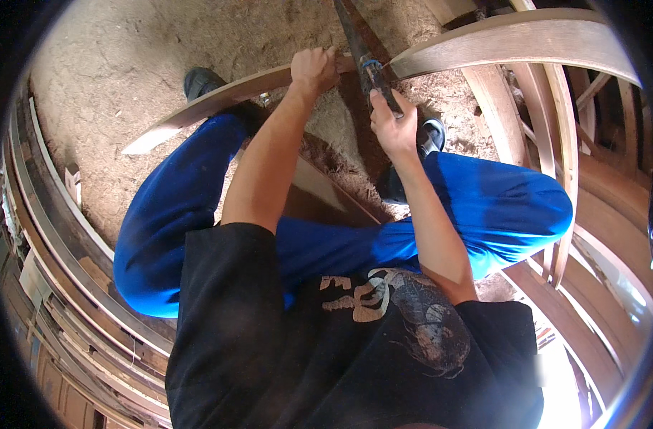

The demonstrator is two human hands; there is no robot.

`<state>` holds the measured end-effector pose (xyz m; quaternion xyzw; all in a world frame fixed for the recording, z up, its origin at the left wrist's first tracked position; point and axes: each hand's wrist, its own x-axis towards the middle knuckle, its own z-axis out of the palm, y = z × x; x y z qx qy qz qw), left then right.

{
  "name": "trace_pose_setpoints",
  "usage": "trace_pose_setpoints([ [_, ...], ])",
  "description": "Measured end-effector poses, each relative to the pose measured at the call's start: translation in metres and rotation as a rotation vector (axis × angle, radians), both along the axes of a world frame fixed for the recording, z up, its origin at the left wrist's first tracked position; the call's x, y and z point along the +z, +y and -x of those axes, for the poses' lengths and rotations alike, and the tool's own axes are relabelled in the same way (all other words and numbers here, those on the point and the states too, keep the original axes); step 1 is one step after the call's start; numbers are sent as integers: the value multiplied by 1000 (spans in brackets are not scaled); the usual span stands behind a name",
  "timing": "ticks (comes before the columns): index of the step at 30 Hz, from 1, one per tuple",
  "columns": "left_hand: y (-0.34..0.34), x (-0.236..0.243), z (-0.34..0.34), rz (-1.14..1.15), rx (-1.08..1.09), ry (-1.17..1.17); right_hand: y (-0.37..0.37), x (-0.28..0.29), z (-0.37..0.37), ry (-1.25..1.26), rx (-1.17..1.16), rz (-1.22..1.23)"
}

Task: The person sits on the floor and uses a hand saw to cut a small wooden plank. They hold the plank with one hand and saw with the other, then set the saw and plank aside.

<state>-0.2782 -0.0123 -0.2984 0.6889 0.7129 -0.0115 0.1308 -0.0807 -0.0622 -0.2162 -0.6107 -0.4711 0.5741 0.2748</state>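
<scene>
A long wooden board (498, 44) stretches across in front of me, its left end (158, 134) low past my knee and its right end running toward the frame's edge. My left hand (314, 69) is closed over the board's upper edge, left of the saw. In my right hand (396, 127) is the dark grip of a handsaw (355, 32), fingers wrapped around it. The long dark blade points away from me and crosses the board. Whether its teeth have cut into the wood I cannot tell. Blue wrapping shows where grip and blade meet.
Several wooden beams and slats (548, 129) stand at the right. More long timber (76, 222) lies stacked along the left. The ground (126, 64) is brown and dusty. My bent legs in blue trousers (484, 207) frame the work, with another plank (326, 196) between them.
</scene>
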Motion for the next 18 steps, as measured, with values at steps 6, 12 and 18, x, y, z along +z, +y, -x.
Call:
trace_pose_setpoints([
  [6, 0, 0, 6, 15, -22, -7, -37, 22, -14, -46, 29, -39],
  [12, 9, 9, 2, 109, -25, 38, -30, 25, -14, -34, -19, -59],
  [18, 11, 11, 11, 109, -33, 14, -78, 83, -37, -67, 65, -51],
])
